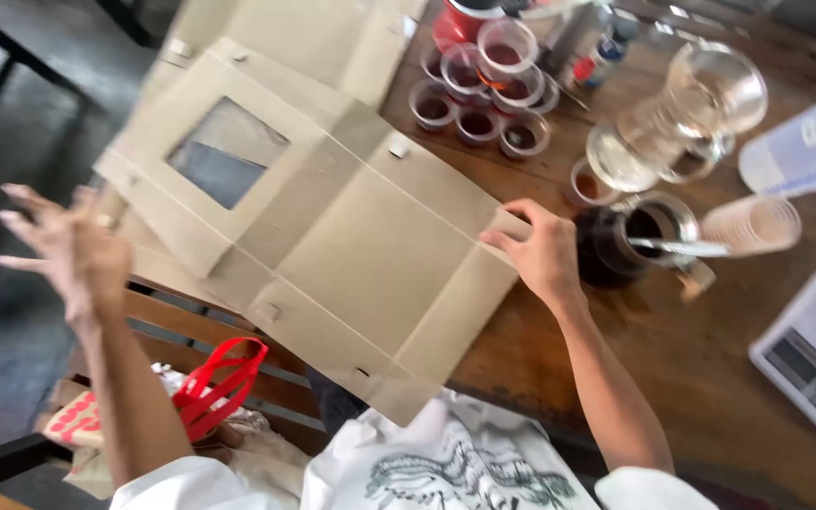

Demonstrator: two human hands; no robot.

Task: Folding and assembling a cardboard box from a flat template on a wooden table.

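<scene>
1. Flattened cardboard box (332, 236) with a clear window lies half on the wooden table (691, 368), half hanging off its edge.
2. Right hand (540, 250) pinches the box's right edge; left hand (73, 250) is blurred, fingers spread, holding nothing.
3. Little plastic cups (479, 94) behind the box, about seven, with dark red stuff inside.
4. Dark jar (630, 241) with a spoon in it, just beside the right hand.
5. One kitchen scale (814, 354) far right.

Small cups (479, 90) of dark liquid cluster on my wooden surface (691, 359); a glass carafe (682, 118) lies tipped beside a dark jar (630, 241); a scale (809, 354) sits right; a red-handled bag (210, 387) rests on a bench (177, 326).
</scene>
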